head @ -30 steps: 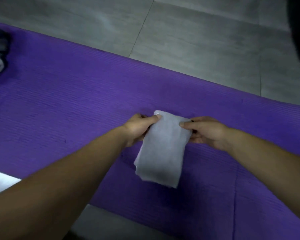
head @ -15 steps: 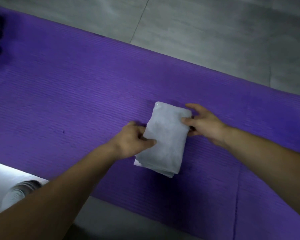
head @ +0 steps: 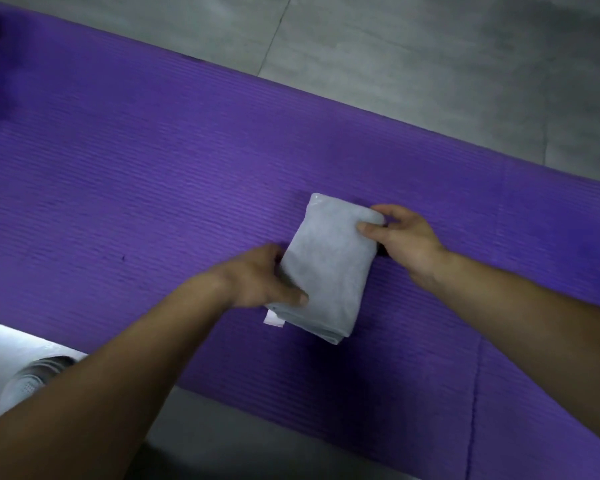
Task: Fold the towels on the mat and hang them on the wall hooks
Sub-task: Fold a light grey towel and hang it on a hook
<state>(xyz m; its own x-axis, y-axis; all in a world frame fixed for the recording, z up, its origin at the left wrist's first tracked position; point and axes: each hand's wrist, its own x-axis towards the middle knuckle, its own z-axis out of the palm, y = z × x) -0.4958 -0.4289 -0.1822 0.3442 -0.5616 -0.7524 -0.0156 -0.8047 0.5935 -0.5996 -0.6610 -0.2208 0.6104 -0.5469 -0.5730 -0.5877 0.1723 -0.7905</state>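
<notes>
One towel (head: 329, 268), one mat (head: 153, 168), left hand (head: 257, 280), right hand (head: 404, 239)

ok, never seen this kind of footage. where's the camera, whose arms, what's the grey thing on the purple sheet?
No robot here: a person works bare-handed, filmed by one camera worn on their head, looking forward and down. The purple sheet is a ribbed mat on a grey tiled floor. The grey thing is a small towel, folded into a layered rectangle, a white label poking out at its near end. The left hand grips its near left edge; the right hand pinches its far right corner. No wall hooks are in view.
</notes>
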